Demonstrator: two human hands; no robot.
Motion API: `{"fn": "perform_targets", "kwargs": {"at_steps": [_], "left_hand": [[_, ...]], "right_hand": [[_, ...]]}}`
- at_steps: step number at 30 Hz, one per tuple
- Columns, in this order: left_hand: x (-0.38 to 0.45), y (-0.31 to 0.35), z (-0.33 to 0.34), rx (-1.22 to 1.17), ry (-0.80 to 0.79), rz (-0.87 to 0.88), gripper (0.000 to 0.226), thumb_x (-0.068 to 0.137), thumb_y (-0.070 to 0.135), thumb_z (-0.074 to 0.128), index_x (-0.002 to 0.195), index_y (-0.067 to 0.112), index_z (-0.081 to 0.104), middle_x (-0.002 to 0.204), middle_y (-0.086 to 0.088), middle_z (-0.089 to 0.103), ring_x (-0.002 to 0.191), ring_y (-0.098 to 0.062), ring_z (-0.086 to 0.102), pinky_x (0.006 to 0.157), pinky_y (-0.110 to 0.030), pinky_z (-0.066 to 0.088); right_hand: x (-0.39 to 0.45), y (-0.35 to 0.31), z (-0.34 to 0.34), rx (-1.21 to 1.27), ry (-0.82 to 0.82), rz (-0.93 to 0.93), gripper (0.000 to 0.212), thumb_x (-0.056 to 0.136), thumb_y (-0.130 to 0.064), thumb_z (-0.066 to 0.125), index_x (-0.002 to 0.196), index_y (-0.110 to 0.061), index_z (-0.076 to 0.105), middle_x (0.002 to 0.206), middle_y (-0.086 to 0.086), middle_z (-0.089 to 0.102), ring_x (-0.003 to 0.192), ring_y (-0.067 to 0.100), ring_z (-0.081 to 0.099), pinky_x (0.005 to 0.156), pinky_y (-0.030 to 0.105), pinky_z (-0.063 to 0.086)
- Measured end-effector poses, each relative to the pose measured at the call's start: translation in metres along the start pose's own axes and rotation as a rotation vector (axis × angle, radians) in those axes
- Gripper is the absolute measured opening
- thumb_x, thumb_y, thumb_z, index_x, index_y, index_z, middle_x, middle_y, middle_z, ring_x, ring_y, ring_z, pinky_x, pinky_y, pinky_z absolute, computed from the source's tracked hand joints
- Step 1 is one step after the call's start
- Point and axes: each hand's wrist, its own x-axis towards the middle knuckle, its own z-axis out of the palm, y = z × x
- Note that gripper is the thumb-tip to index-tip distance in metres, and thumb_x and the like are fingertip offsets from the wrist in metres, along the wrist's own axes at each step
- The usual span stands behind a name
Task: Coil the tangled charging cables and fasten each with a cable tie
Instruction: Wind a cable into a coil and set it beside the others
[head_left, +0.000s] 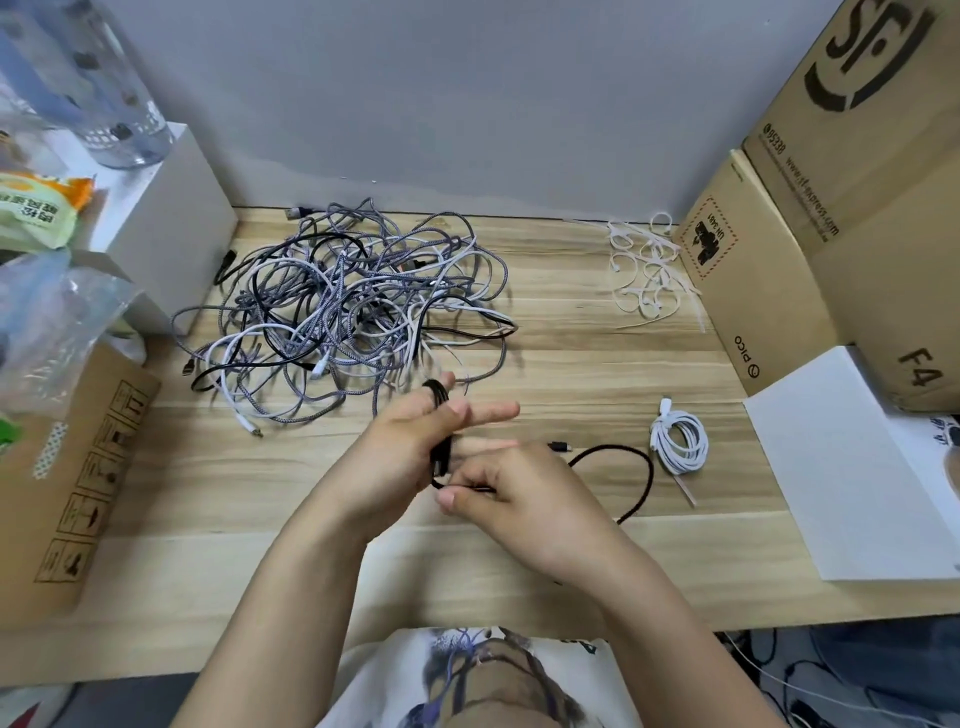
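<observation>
**A:** Where was the black cable (440, 441) at that moment?

**B:** Partly wound round the left hand (410, 441), whose fingers were spread straight as a former. The right hand (511, 493) had its grip pinched on the strand just below, feeding it. The loose tail arced over the tabletop (571, 364) to the right, its plug lying near the white coil (679, 441) that was already tied.

**A:** How would it handle?

**B:** Light and limp, I judged, with a braided jacket that gives some friction, so it should not slip. But it looked springy enough to unwind if the loops were let go.

**A:** So where to hold?

**B:** Across all the loops at one side, pinching them together, before reaching for a tie from the cable ties (647, 270). The tangled pile (343, 306) sat well apart, behind.
</observation>
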Motion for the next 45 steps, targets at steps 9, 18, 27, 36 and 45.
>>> {"fn": "perform_targets", "kwargs": {"at_steps": [9, 18, 27, 36, 45], "left_hand": [[-0.012, -0.001, 0.001, 0.279, -0.178, -0.131, 0.032, 0.088, 0.028, 0.057, 0.061, 0.011, 0.059, 0.046, -0.01, 0.058, 0.026, -0.006, 0.038, 0.035, -0.02, 0.028], [-0.012, 0.008, -0.005, -0.489, -0.766, -0.324, 0.035, 0.103, 0.03, 0.032, 0.09, 0.005, 0.054, 0.043, 0.005, 0.035, 0.03, -0.004, 0.018, 0.044, -0.016, 0.032], [-0.02, 0.034, -0.005, -0.844, -0.593, -0.083, 0.023, 0.102, 0.019, 0.033, 0.103, 0.002, 0.048, 0.044, 0.006, 0.024, 0.034, -0.006, 0.02, 0.053, -0.023, 0.037], [-0.003, 0.013, 0.006, -0.294, 0.152, 0.31, 0.035, 0.094, 0.014, 0.039, 0.126, 0.002, 0.045, 0.049, 0.007, 0.043, 0.036, -0.004, 0.04, 0.061, -0.019, 0.053], [-0.014, 0.009, 0.004, 0.291, 0.016, 0.199, 0.03, 0.089, 0.018, 0.042, 0.114, 0.007, 0.054, 0.05, 0.002, 0.06, 0.044, -0.007, 0.053, 0.048, -0.012, 0.041]], "right_hand": [[-0.003, 0.002, -0.011, 0.364, 0.283, 0.009, 0.026, 0.054, -0.041, 0.084, 0.06, -0.028, 0.062, 0.054, -0.005, 0.065, 0.052, 0.011, 0.059, 0.057, 0.038, 0.051], [0.004, 0.004, -0.022, 0.63, 0.363, -0.087, 0.033, 0.077, -0.04, 0.067, 0.052, -0.023, 0.055, 0.048, -0.009, 0.037, 0.049, 0.006, 0.031, 0.048, 0.023, 0.026], [0.007, 0.018, -0.002, 0.551, 0.134, -0.01, 0.038, 0.087, -0.048, 0.043, 0.057, -0.025, 0.049, 0.048, -0.011, 0.041, 0.048, 0.002, 0.036, 0.051, 0.019, 0.031], [-0.005, -0.005, -0.006, -0.01, -0.022, -0.07, 0.038, 0.093, -0.036, 0.052, 0.061, -0.021, 0.039, 0.052, -0.002, 0.039, 0.058, 0.016, 0.039, 0.06, 0.037, 0.034], [-0.011, -0.01, -0.021, 0.111, 0.226, -0.147, 0.024, 0.08, -0.042, 0.056, 0.08, -0.022, 0.07, 0.045, -0.021, 0.047, 0.049, 0.005, 0.041, 0.054, 0.029, 0.036]]}}
